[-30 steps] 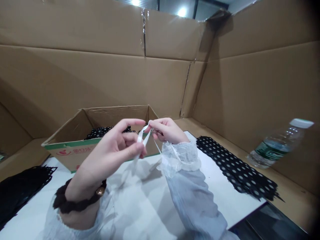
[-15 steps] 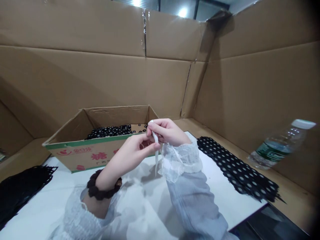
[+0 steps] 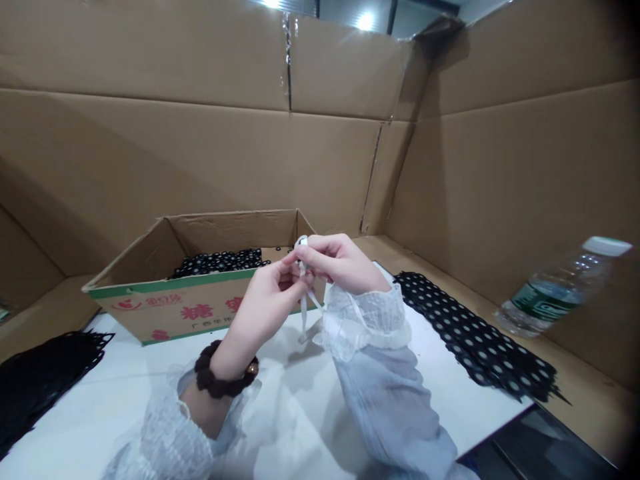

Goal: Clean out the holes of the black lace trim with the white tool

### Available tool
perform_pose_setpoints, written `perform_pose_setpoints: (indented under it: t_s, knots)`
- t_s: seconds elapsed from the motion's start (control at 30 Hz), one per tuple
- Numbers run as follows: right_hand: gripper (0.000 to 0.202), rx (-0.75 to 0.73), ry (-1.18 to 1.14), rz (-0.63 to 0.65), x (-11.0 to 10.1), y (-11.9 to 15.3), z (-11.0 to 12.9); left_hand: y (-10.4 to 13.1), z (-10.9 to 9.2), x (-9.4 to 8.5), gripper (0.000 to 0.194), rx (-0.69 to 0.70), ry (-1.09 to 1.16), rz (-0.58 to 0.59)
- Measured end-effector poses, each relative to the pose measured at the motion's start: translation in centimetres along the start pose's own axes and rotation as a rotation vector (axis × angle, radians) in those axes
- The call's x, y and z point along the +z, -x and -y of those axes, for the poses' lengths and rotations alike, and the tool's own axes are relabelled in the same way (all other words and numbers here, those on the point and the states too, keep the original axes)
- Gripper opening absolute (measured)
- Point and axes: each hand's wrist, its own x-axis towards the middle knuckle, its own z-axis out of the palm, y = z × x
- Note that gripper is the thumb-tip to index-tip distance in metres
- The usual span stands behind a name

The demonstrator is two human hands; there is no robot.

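Holding white ribbon (image 3: 303, 313) mid-air above white tabletop (image 3: 440, 373): left hand (image 3: 270, 290) and right hand (image 3: 347, 267), both in near-closed pinch, wrists angled inward. Carton rim (image 3: 150, 288) beyond; bare tabletop between right sleeve (image 3: 390, 393) and dotted black strips (image 3: 475, 333).

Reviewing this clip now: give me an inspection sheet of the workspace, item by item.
Surface: white tabletop, with a dark panel at its near right corner.
Job's things: narrow white strip, looped at the top, its tail hanging below the fingers.
Clutter: black pile at left; white-dotted black pieces at right; printed carton holding black dotted pieces; bottle at far right.
Grip: left hand and right hand both pinch the strip.
Cables: nothing seen.
Surroundings: cardboard walls; lights above.
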Motion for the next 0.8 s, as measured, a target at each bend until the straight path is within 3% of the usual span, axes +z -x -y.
perform_pose_setpoints:
  t_s: [0.13,0.23,0.37,0.53,0.73,0.8]
  knots:
    - [0.031,0.038,0.018,-0.07,-0.3,0.3,0.3,0.1,-0.2,-0.4,0.031,-0.104,0.132,0.023]
    - [0.031,0.019,0.005,-0.156,-0.8,0.3,0.1,0.1,-0.4,-1.0,0.032,-0.102,0.217,0.112]
    - [0.029,0.019,-0.015,-0.254,-1.3,0.3,-0.1,0.0,-0.7,-1.5,0.027,-0.057,0.185,0.106]
    - [0.031,0.036,-0.006,-0.221,-0.9,0.2,-0.2,0.1,-0.4,0.0,0.023,-0.101,0.244,0.24]
    - [0.03,0.062,-0.068,-0.206,-0.6,0.1,-0.1,0.1,-0.2,0.7,0.033,-0.092,0.238,0.143]
    - [0.029,0.066,-0.082,-0.202,-0.7,0.1,-0.2,0.1,-0.1,0.6,0.036,-0.062,0.226,0.165]
